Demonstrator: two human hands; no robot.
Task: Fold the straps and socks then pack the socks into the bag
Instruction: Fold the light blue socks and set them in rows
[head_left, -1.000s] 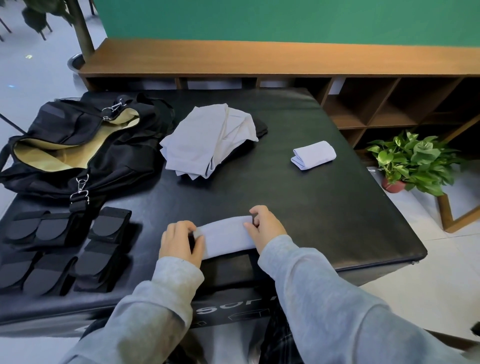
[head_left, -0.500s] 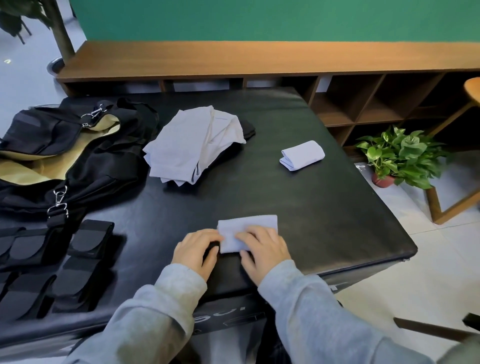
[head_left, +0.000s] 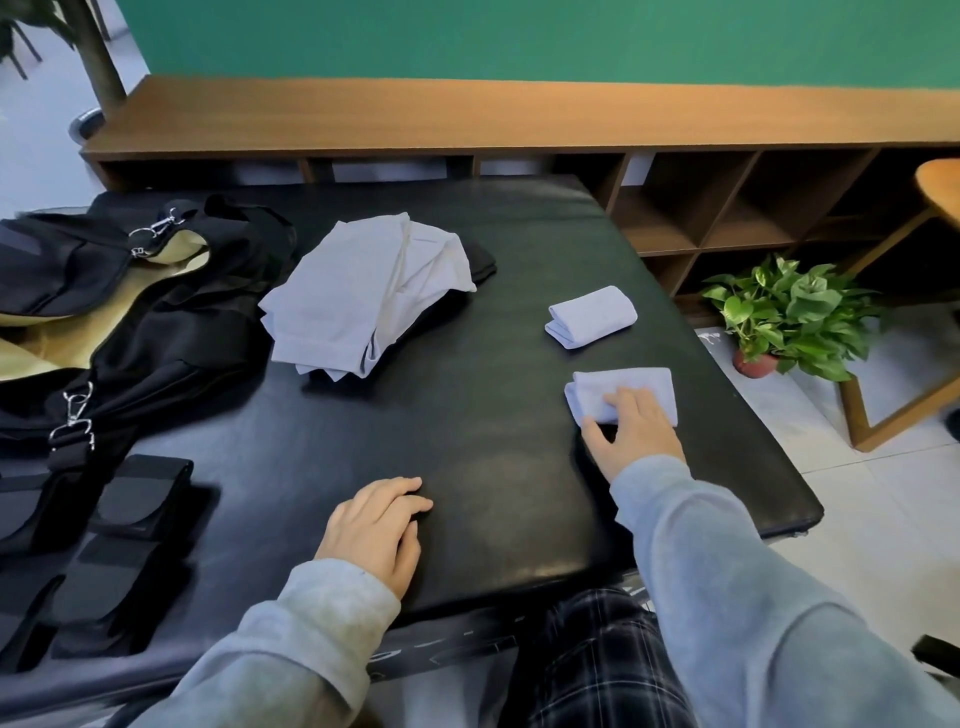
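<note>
My right hand (head_left: 636, 434) holds a folded pale blue sock (head_left: 647, 384) that lies on the black table's (head_left: 467, 441) right side, fingers over its top and thumb at its near left corner. Another folded sock (head_left: 592, 316) lies just behind it. A pile of unfolded pale socks (head_left: 358, 301) sits at the middle back, partly on dark cloth. My left hand (head_left: 376, 525) rests on the table near the front edge, fingers loosely curled and holding nothing. The open black bag (head_left: 135, 322) with tan lining is at the left. Folded black straps (head_left: 124, 530) lie at the front left.
A wooden shelf unit (head_left: 519, 114) runs behind the table. A potted green plant (head_left: 789, 312) stands on the floor to the right, beside a wooden stool leg (head_left: 893, 415). The table's right edge drops off just past the folded socks.
The sock was folded in front of me with both hands; my right hand has since moved it to the right, in front of the first folded sock. My left hand let go and rests on the table.
</note>
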